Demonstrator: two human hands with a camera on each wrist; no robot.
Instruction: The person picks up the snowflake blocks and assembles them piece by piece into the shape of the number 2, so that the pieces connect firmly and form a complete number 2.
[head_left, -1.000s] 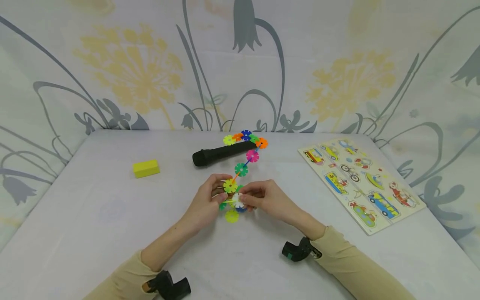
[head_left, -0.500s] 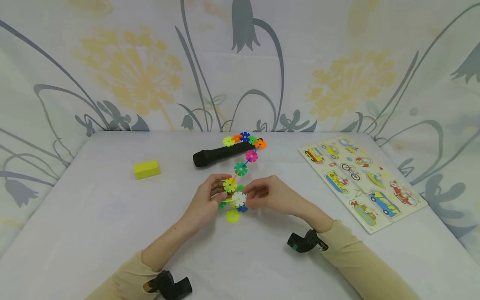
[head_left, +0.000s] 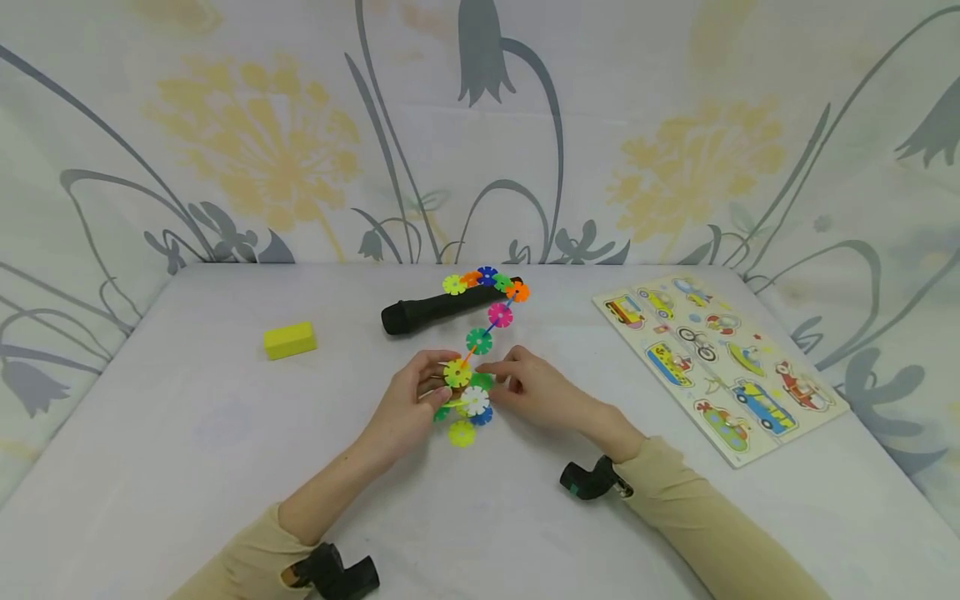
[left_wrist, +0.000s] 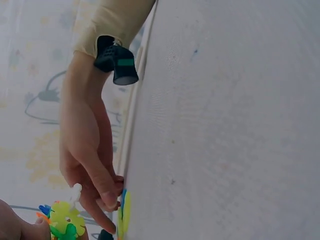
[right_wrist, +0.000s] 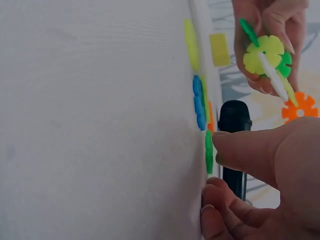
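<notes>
A chain of interlocked coloured notched plastic discs point(head_left: 500, 315) curves away from my left hand point(head_left: 401, 408). My left thumb and fingers grip its near end, around a yellow disc point(head_left: 457, 373). A white disc point(head_left: 475, 401) stands on that end, apart from my right hand. My right hand point(head_left: 536, 387) reaches low to the table, index finger extended. Thumb and fingers lie either side of a loose green disc point(right_wrist: 209, 152), which lies flat; contact is unclear. Beside it lie a blue disc point(right_wrist: 199, 102) and a lime disc point(head_left: 462, 432).
A black microphone point(head_left: 427, 313) lies behind the hands, partly overlapped by the chain's far discs. A yellow block point(head_left: 289, 341) sits at the left. To the right lies a picture puzzle board point(head_left: 712, 385) with vehicles. Patterned cloth rises behind the table.
My right hand has let go of the white disc and shifted to the green disc behind it. The white disc stays on the chain. My left hand keeps its grip almost in place.
</notes>
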